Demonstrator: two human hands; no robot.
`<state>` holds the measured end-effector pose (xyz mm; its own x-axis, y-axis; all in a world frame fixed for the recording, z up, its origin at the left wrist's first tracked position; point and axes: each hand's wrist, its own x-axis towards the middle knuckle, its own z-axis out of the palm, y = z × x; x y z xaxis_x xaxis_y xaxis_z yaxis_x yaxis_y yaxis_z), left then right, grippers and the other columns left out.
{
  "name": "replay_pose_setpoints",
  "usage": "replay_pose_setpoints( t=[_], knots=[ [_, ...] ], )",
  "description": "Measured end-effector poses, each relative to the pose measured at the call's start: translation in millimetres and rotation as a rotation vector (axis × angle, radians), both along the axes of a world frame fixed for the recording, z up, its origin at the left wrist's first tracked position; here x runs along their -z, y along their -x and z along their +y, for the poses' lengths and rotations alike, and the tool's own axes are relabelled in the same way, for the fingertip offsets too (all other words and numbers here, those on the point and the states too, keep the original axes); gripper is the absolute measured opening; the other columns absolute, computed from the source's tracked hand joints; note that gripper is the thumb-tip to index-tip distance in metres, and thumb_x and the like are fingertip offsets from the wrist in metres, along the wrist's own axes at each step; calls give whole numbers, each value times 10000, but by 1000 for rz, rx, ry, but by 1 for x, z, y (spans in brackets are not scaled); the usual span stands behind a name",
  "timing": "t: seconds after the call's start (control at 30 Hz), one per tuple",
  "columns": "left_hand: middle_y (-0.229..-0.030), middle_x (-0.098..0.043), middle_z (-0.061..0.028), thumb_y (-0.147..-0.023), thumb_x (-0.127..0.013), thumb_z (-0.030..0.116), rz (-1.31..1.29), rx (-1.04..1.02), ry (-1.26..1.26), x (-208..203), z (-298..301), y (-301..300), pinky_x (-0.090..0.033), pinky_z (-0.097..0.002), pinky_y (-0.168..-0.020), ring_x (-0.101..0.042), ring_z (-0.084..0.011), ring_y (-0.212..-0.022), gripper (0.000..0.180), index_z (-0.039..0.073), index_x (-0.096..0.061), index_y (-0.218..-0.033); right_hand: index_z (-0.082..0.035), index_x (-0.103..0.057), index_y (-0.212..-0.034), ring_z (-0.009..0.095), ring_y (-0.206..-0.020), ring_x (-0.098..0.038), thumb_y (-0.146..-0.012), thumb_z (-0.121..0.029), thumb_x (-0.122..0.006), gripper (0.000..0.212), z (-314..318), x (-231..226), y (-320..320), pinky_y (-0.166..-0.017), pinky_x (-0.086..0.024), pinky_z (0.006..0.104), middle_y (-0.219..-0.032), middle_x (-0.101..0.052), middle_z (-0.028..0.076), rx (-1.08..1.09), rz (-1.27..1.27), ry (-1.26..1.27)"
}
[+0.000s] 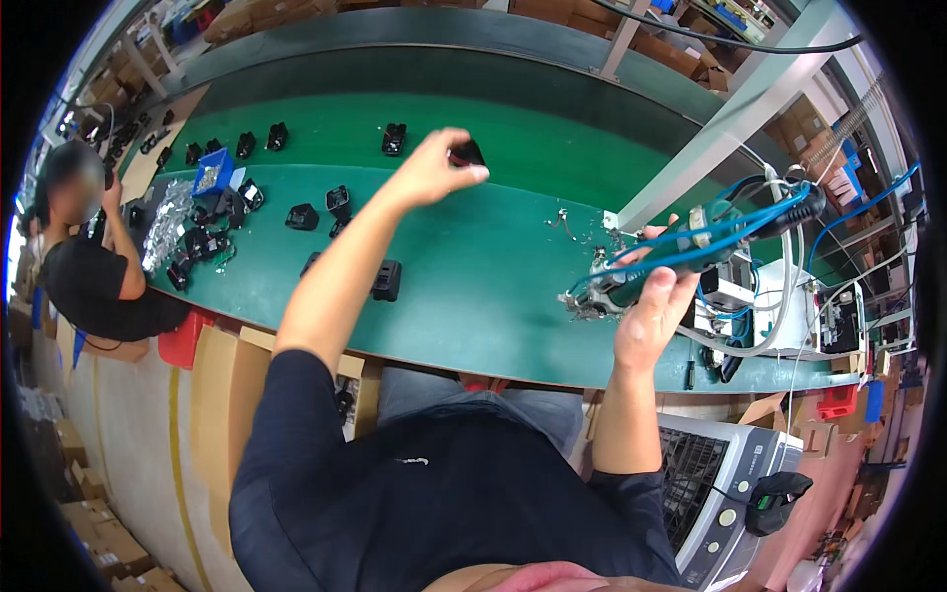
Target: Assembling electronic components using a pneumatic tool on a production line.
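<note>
Held out over the far side of the green workbench (464,266), my left hand (429,173) pinches a small black plastic part (467,153) between thumb and fingers. My right hand (646,321) is wrapped round a teal power screwdriver (681,255) with blue cords looped along it. Its tip points left and down, over a scatter of small metal pieces (592,296) on the bench. Closest to my left forearm are several black plastic housings: one housing (388,281) lies right of it, another housing (338,201) left.
At the left, a blue bin (211,174) of small parts stands by a crinkled clear plastic pile (170,227). A co-worker (94,247) sits there. A green belt (533,148) runs behind. A white post (725,123) rises at right; an air cooler (705,493) stands below.
</note>
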<state>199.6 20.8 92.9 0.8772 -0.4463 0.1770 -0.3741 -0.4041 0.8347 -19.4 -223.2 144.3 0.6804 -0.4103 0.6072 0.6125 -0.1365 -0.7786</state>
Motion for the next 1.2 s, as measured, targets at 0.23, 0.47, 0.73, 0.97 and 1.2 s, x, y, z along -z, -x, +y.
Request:
replay_pose_setpoints(
  t=[0.23, 0.47, 0.73, 0.97, 1.2],
  knots=[
    [-1437, -531, -146, -781, -871, 326, -238, -203, -668, 71, -7, -99, -389, -486, -1111, -504, -354, -1348, 729, 89, -558, -1395, 1, -381, -1445, 152, -1058, -553, -1005, -106, -627, 515, 12, -27, -6, -960, -449, 314, -1265, -554, 123, 75, 14, 62],
    [-1362, -598, -117, -899, -753, 267, -426, -63, -442, 0, 78, 21, -361, -505, -1101, -498, -335, -1349, 481, 93, -613, -1325, -28, -697, -1107, 329, -941, -675, -833, -74, -750, 283, 44, -22, -9, -844, -554, 418, -1056, -689, 150, 221, -309, 848],
    [-1444, -524, -109, -661, -906, 341, -373, -10, -599, 25, 127, 169, -301, -544, -1154, -389, -354, -1458, 840, 104, -572, -1394, -86, -697, -1166, 316, -1064, -630, -815, -58, -762, 359, 129, 118, -161, -862, -569, 444, -1204, -608, 109, -139, 129, 1128],
    [-1460, -509, -102, -693, -896, 336, -330, -11, -615, 40, 122, 164, -277, -575, -1173, -370, -336, -1478, 862, 101, -531, -1437, -83, -740, -1139, 337, -1046, -652, -812, -113, -790, 332, 136, 147, -206, -879, -559, 455, -1142, -649, 136, -177, 218, 1189],
    [-1392, -576, -90, -735, -876, 271, -398, -7, -595, 51, 121, 158, -285, -564, -1171, -406, -325, -1452, 760, 110, -565, -1409, -58, -748, -1179, 327, -977, -734, -856, -119, -794, 332, 126, 130, -184, -877, -583, 391, -1313, -672, 165, -447, 652, 735]
  ],
)
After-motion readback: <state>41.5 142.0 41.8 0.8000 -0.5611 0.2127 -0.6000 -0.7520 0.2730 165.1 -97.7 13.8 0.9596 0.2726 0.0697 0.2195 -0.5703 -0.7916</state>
